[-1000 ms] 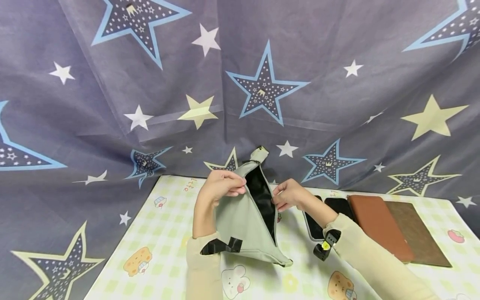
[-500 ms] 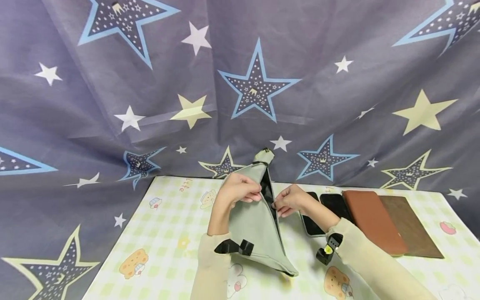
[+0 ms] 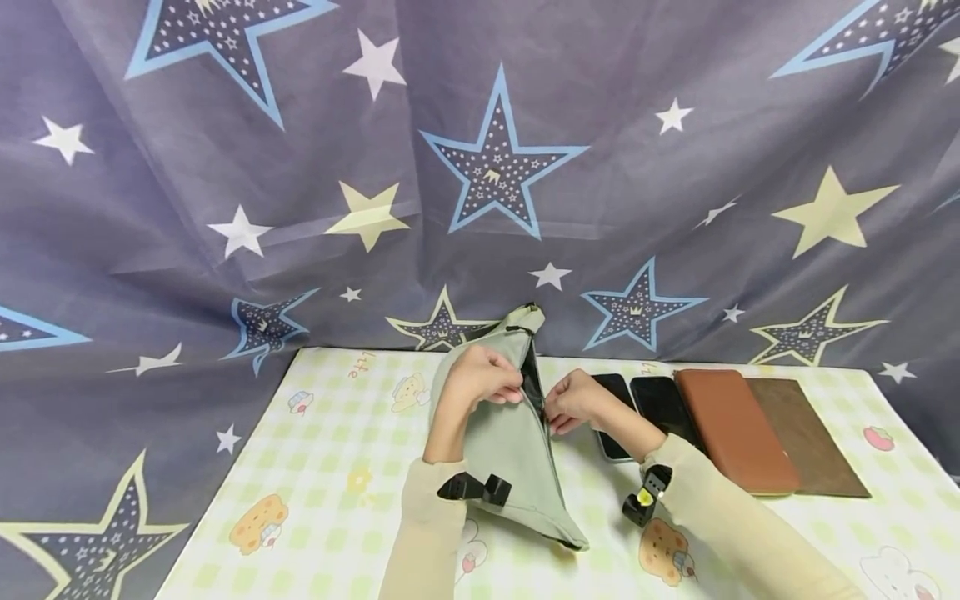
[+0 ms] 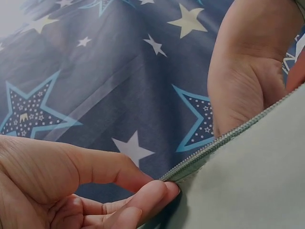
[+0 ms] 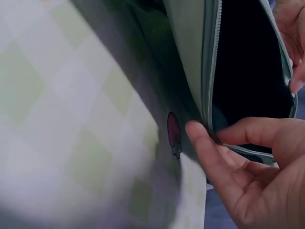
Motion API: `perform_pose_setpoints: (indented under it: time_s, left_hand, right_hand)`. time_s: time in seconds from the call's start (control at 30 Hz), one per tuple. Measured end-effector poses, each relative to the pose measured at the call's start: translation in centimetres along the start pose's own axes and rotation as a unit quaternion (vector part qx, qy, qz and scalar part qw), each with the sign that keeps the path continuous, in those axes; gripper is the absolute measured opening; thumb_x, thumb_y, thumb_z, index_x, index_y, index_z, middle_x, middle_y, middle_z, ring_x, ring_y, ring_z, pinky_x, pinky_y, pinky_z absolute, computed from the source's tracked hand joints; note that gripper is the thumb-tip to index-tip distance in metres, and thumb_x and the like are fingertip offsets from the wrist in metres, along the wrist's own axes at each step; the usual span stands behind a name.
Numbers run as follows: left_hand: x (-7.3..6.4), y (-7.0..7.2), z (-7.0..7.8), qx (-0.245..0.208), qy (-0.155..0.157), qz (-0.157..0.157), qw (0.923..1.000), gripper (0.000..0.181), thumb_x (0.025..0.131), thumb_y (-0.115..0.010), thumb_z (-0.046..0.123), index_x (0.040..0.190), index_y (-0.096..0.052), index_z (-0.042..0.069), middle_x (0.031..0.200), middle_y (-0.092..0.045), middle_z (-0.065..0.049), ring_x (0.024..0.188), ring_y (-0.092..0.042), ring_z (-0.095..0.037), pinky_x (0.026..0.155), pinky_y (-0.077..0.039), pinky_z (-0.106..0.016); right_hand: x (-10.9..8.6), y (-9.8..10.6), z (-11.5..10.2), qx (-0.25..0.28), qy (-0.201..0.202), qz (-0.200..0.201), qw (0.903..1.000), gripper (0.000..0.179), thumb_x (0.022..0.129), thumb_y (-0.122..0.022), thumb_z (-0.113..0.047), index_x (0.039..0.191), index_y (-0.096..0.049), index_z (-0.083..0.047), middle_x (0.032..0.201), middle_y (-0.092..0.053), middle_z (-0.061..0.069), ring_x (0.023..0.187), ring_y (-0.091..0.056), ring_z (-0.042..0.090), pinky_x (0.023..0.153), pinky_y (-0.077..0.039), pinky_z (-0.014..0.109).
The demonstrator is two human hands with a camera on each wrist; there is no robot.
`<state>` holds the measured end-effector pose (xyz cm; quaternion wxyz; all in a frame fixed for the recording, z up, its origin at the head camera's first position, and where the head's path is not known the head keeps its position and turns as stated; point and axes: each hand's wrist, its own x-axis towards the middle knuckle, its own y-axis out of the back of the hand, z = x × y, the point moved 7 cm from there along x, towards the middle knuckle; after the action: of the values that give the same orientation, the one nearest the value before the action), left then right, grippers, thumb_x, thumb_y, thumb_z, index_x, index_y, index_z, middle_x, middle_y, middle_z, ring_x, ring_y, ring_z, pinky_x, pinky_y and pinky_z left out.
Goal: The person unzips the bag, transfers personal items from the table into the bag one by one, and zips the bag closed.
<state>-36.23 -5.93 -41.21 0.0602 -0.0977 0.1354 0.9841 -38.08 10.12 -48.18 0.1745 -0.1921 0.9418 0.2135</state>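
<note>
A pale grey-green zippered bag point(image 3: 502, 458) stands on the table at centre in the head view, its zip undone and the black lining point(image 5: 248, 62) showing. My left hand point(image 3: 480, 379) pinches the left edge of the opening between thumb and fingers. On the opposite edge, my right hand point(image 3: 573, 400) pinches the fabric by the zip; in the right wrist view its thumb and finger meet at the rim. The left wrist view shows the zip teeth point(image 4: 228, 138) running away from the left fingertips. How deep the bag's inside goes is hidden.
Right of the bag lie two black-screened phones point(image 3: 663, 404) side by side, the nearer one partly behind the right forearm. Beyond them are an orange-brown zip case point(image 3: 735, 429) and a flat dark-brown piece point(image 3: 813, 442). A star-patterned curtain point(image 3: 637, 208) hangs behind the table.
The bag's mouth has narrowed as my left hand came rightward, toward the right hand. Both hands keep their pinch on the edges. The head view has shifted slightly.
</note>
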Motion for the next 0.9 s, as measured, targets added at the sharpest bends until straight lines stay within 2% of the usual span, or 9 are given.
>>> perform_pose_setpoints:
  time_s: [0.23,0.47,0.67,0.9]
  left_hand:
    - [-0.4,1.1,0.3,0.021,0.001,0.021,0.9996,0.012,0.084,-0.07,-0.003,0.094,-0.076,-0.006,0.067,-0.075,-0.01,0.051,-0.066,-0.005,0.053,-0.059,-0.019]
    - [-1.2,2.4,0.8,0.049,-0.002,0.038,0.9981,0.008,0.083,-0.072,0.0,0.089,-0.078,-0.001,0.067,-0.075,-0.008,0.053,-0.068,-0.007,0.056,-0.061,-0.022]
    - [-1.3,3.2,0.6,0.037,-0.009,0.038,0.9986,0.007,0.084,-0.072,-0.001,0.088,-0.077,-0.004,0.063,-0.072,-0.005,0.053,-0.067,-0.007,0.054,-0.058,-0.019]
    - [-1.0,3.8,0.1,0.009,-0.009,0.026,0.9996,0.01,0.084,-0.072,-0.004,0.091,-0.076,-0.01,0.065,-0.073,-0.008,0.053,-0.067,-0.007,0.052,-0.057,-0.017]
  right_hand:
    - [0.2,-0.9,0.7,0.036,-0.013,-0.015,0.9991,0.014,0.088,-0.067,0.009,0.1,-0.071,0.015,0.061,-0.07,0.009,0.054,-0.068,0.014,0.06,-0.065,0.03]
    - [0.2,-2.7,1.3,0.062,-0.012,-0.023,0.9978,0.008,0.089,-0.068,0.011,0.095,-0.07,0.014,0.06,-0.07,0.009,0.054,-0.068,0.014,0.059,-0.064,0.027]
    - [0.8,-3.7,1.2,0.081,-0.006,-0.015,0.9966,0.008,0.088,-0.068,0.012,0.094,-0.07,0.016,0.059,-0.069,0.009,0.053,-0.067,0.013,0.058,-0.063,0.025]
    - [1.2,-3.9,0.6,0.064,0.009,-0.008,0.9979,0.008,0.087,-0.069,0.012,0.093,-0.071,0.016,0.065,-0.072,0.015,0.053,-0.067,0.014,0.057,-0.064,0.028]
